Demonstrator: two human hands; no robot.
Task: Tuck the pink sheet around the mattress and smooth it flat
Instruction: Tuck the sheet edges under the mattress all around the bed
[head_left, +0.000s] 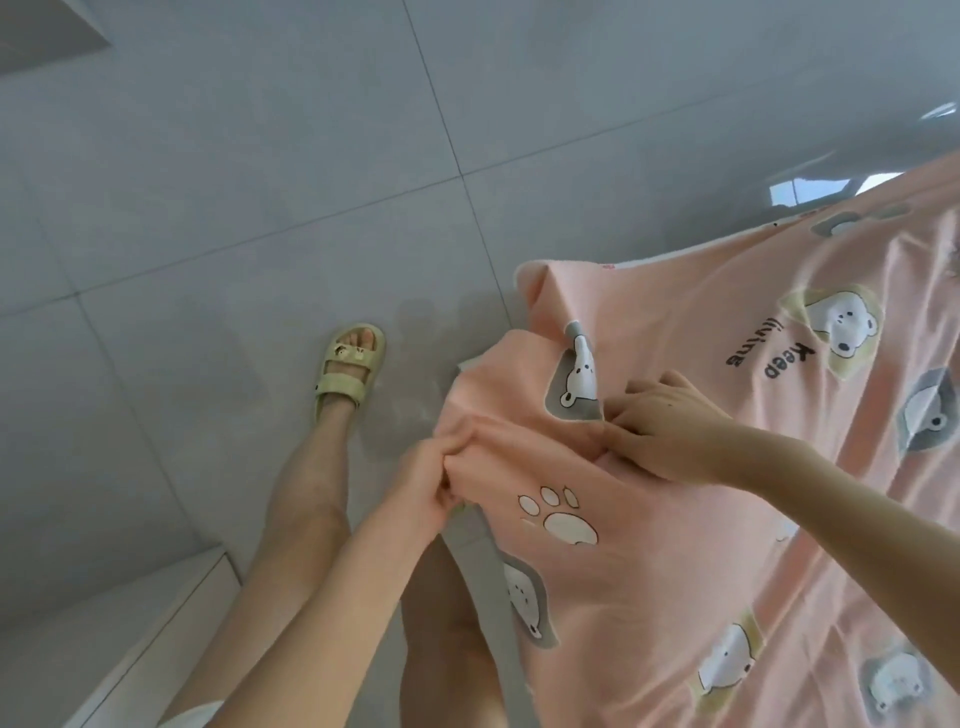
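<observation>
Pink sheet (675, 415): bunched at the mattress corner, likely gathered for tucking. Left hand (431, 483) clenches a fold; right hand (660, 426) pinches the adjoining crease, holding slack

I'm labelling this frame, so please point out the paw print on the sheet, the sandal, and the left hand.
paw print (560, 519): head view, on the big white pad.
sandal (349, 376): head view, on the strap across the foot.
left hand (427, 483): head view, on the back of the hand.
</observation>
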